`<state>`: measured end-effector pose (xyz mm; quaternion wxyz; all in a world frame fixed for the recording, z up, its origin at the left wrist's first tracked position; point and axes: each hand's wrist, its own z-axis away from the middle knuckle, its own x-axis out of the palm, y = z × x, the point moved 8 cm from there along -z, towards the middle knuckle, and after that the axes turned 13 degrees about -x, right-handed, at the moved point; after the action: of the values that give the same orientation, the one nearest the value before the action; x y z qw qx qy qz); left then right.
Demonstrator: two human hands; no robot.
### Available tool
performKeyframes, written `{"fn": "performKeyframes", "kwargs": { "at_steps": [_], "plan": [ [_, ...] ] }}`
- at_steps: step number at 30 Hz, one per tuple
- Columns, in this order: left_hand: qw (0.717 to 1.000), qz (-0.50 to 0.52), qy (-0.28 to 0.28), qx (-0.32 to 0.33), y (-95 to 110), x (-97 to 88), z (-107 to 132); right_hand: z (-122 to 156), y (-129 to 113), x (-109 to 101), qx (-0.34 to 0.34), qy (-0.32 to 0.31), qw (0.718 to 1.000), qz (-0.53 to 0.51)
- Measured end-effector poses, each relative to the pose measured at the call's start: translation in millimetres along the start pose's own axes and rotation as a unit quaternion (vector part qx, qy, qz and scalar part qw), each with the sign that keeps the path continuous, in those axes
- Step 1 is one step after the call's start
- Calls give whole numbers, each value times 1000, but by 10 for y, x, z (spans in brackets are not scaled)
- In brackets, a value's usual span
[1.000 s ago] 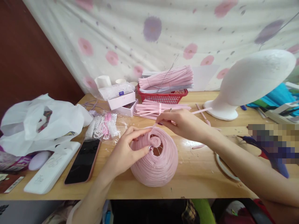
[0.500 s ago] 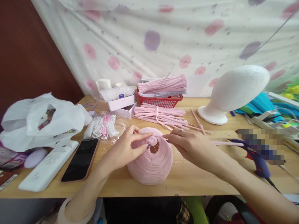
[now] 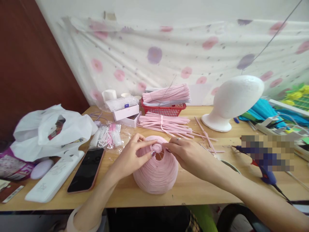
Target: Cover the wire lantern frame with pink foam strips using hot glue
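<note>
A pink dome wound from pink strips (image 3: 154, 172) sits on the wooden table (image 3: 207, 188) near its front edge. At its top is a small pink coil (image 3: 157, 147) over an opening. My left hand (image 3: 132, 156) rests on the dome's left side, thumb and fingers pinching at the coil. From the right, my right hand (image 3: 187, 153) presses its fingertips on the dome's top next to the coil. What lies between the right fingertips is hidden.
Behind the dome lie loose pink strips (image 3: 166, 122) and a red basket (image 3: 166, 109) of bundled ones. A black phone (image 3: 87, 169), white flat device (image 3: 54, 177), bead packet (image 3: 108, 133) and white bag (image 3: 51, 129) lie left. A foam head (image 3: 233, 100) and blue glue gun (image 3: 263, 169) are right.
My right hand came down from above the strips and moved left onto the dome's top beside the coil. The left hand stayed on the dome. The view tilted upward.
</note>
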<state>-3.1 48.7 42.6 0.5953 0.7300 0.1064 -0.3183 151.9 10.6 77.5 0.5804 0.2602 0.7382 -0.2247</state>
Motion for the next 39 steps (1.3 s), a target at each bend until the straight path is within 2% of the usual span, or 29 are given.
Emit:
{"fn": "performKeyframes", "kwargs": {
  "at_steps": [7,12,15,20,26,30,35,39],
  "plan": [
    [1000,1,8,19,5,-20,15,76,-37,-25,19,11,1000,1],
    [997,-56,-6,44,37,40,60,30,-58,-20,44,6,999,-7],
    [996,-68,5,65,57,56,87,-6,-81,12,53,14,998,-30],
    [997,-45,16,55,13,52,83,-11,-156,72,65,22,996,-60],
    [998,-51,-7,44,-20,47,42,135,-239,41,76,54,990,-104],
    [996,-77,-30,38,18,58,15,239,-291,75,91,38,988,-117],
    [989,-130,-60,32,55,93,6,229,-404,66,94,47,984,-142],
    [988,-140,-58,38,37,108,8,216,-473,76,88,61,976,-189]
  ]
}}
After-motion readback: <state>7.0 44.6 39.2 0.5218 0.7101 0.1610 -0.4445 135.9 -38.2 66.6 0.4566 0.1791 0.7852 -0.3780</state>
